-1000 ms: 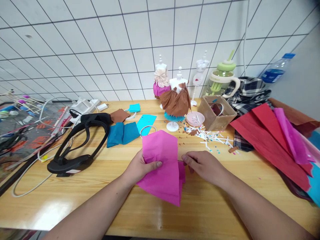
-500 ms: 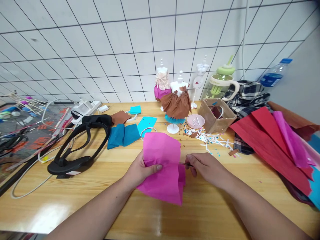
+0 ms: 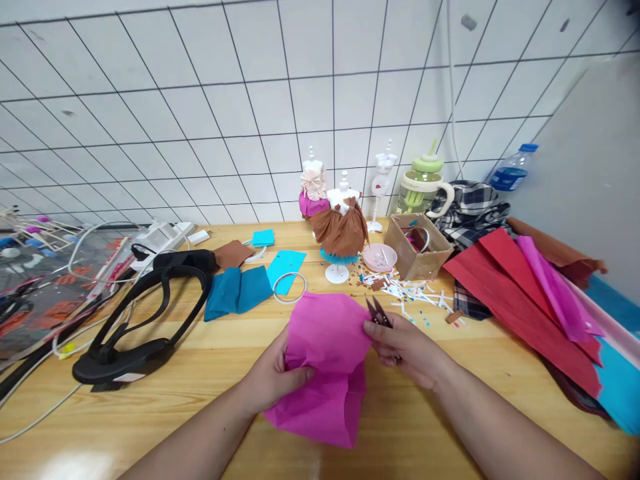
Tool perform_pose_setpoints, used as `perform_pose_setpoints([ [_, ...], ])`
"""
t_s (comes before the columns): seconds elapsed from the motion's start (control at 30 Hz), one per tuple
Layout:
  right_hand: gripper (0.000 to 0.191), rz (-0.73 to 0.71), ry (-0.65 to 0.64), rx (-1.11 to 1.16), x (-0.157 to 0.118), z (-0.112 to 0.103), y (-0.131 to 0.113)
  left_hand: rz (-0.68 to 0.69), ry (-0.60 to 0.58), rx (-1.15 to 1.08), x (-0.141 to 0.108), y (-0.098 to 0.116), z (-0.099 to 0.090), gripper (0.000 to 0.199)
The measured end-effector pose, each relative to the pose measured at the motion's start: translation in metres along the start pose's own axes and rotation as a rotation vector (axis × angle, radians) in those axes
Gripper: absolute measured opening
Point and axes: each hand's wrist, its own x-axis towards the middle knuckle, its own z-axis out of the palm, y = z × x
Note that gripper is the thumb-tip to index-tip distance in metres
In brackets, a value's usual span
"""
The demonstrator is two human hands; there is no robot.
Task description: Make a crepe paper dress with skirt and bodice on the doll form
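Observation:
A sheet of pink crepe paper [image 3: 327,337] is held up over the table, its lower part folded and curling. My left hand [image 3: 273,377] is closed on its left side, thumb on the front and fingers hidden behind. My right hand [image 3: 410,347] is closed around small dark thread snips [image 3: 379,312], whose blades point up and sit apart. The thumb and fingertips of that hand also touch the paper's right edge. Behind the paper stands a mini dress form [image 3: 343,227] in a brown paper dress with a blue fringe beneath.
Two more dress forms stand behind. Paper scraps [image 3: 417,291], a pink dish [image 3: 379,257] and a cardboard box [image 3: 420,260] are at right, with red crepe paper [image 3: 520,300] beyond. Left are teal paper [image 3: 237,293], a metal ring [image 3: 289,288] and a black headset [image 3: 150,313].
My right hand has turned the snips upward and come to the paper's upper right edge, pulling it outward. The camera has shifted, so the whole scene sits lower and further left.

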Motion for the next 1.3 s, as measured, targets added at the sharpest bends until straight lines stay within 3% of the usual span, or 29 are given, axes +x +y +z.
perform_pose_setpoints([
  [0.1, 0.049, -0.191, 0.167, -0.035, 0.002, -0.004, -0.001, -0.112, -0.047, 0.043, 0.004, 0.003, 0.002, 0.055],
  [0.2, 0.047, -0.305, 0.256, -0.104, 0.004, -0.01, 0.0, -0.244, -0.129, 0.09, 0.008, 0.003, 0.003, 0.04],
  [0.3, 0.039, -0.366, 0.262, -0.222, 0.003, -0.013, 0.0, -0.319, -0.201, 0.099, 0.007, 0.004, 0.001, 0.034],
  [0.43, 0.035, -0.42, 0.196, -0.324, -0.002, -0.01, -0.003, -0.278, -0.3, 0.012, 0.006, 0.008, 0.001, 0.05],
  [0.57, 0.032, -0.42, 0.159, -0.397, -0.005, -0.001, -0.004, -0.129, -0.191, -0.013, 0.008, 0.007, 0.004, 0.053],
  [0.7, 0.024, -0.46, 0.184, -0.434, -0.002, 0.006, 0.0, -0.136, -0.022, 0.088, 0.01, 0.004, 0.009, 0.033],
  [0.8, 0.021, -0.49, 0.194, -0.423, 0.0, 0.007, 0.002, -0.122, 0.108, 0.131, 0.009, 0.004, 0.011, 0.028],
  [0.87, 0.021, -0.492, 0.223, -0.414, 0.002, 0.007, 0.004, -0.115, 0.108, 0.107, 0.008, 0.005, 0.01, 0.031],
  [1.0, 0.025, -0.507, 0.33, -0.368, 0.003, 0.005, 0.006, -0.159, -0.082, -0.033, 0.007, 0.005, 0.008, 0.048],
  [1.1, 0.028, -0.508, 0.351, -0.33, 0.004, 0.006, 0.008, -0.199, -0.162, -0.002, 0.007, 0.004, 0.009, 0.046],
  [1.17, 0.028, -0.504, 0.365, -0.335, 0.003, 0.007, 0.009, -0.214, -0.142, -0.003, 0.007, 0.002, 0.01, 0.043],
  [1.3, 0.026, -0.494, 0.389, -0.367, 0.002, 0.009, 0.008, -0.235, 0.017, -0.101, 0.006, -0.001, 0.01, 0.045],
])
